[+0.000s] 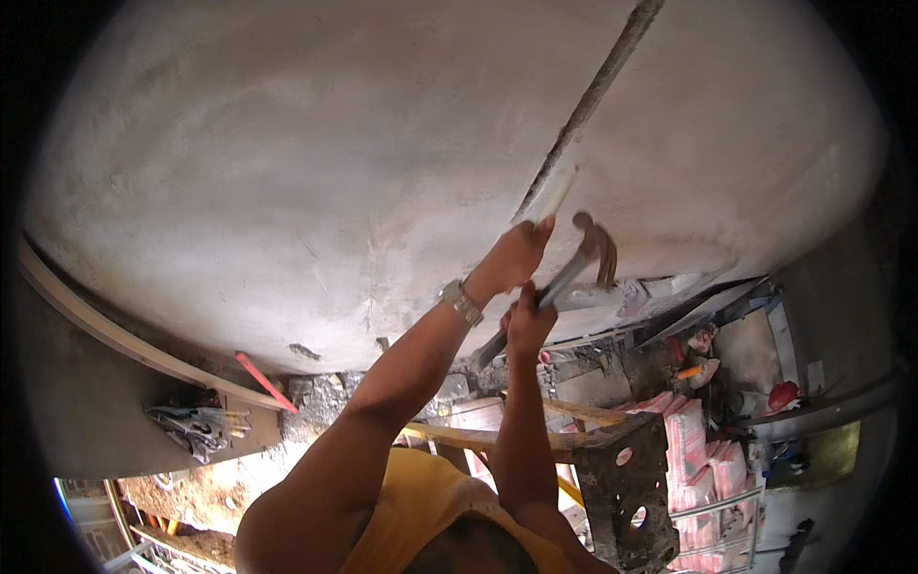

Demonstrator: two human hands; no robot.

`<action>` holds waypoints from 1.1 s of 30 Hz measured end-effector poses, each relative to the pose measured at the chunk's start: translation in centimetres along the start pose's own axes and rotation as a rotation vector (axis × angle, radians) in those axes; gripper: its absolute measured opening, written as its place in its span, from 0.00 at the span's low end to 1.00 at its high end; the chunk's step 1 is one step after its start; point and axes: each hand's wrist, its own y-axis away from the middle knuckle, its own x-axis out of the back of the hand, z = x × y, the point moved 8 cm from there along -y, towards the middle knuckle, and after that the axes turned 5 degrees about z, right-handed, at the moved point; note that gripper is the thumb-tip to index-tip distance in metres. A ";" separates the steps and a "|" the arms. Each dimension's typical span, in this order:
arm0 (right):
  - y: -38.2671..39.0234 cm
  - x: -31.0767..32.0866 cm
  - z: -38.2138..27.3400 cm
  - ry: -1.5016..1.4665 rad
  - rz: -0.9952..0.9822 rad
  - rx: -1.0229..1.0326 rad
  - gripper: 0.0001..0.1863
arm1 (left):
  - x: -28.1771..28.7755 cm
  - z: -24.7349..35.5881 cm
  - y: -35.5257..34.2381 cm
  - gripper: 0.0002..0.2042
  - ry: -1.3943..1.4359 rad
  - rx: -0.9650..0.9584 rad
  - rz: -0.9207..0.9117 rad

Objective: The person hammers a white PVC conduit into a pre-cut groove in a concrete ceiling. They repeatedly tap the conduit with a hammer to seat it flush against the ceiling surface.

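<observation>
A claw hammer (566,275) is held by its handle in my right hand (528,323), its metal head up beside the wall. Just above and to the left, my left hand (516,256) is closed round a pale, rod-like tool (558,194), which looks like a chisel and is blurred. The rod points up along the wall, next to the lower end of a dark groove (595,100) cut into the grey plastered wall (287,153). Whether its tip touches the wall I cannot tell. The hammer head is to the right of the rod, apart from it.
Rubble (320,397) lies along the wall's foot, with a red bar (265,381) leaning nearby. Below me stands a worn, holed wooden plank structure (626,488). Red and white sacks (706,478) are stacked at right. Cloth and tools (196,428) hang at left.
</observation>
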 end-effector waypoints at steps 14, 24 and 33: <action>3.7 7.2 3.3 -0.043 -0.021 0.190 0.08 | 1.5 -4.7 -0.4 0.16 -0.285 -0.099 0.126; 4.2 5.0 -2.9 -0.072 -0.046 0.144 0.11 | 1.5 -6.0 -1.5 0.18 -0.311 -0.047 0.174; 5.9 0.4 -13.4 -0.371 -0.100 0.559 0.13 | 2.3 -5.7 -1.8 0.19 -0.373 -0.060 0.178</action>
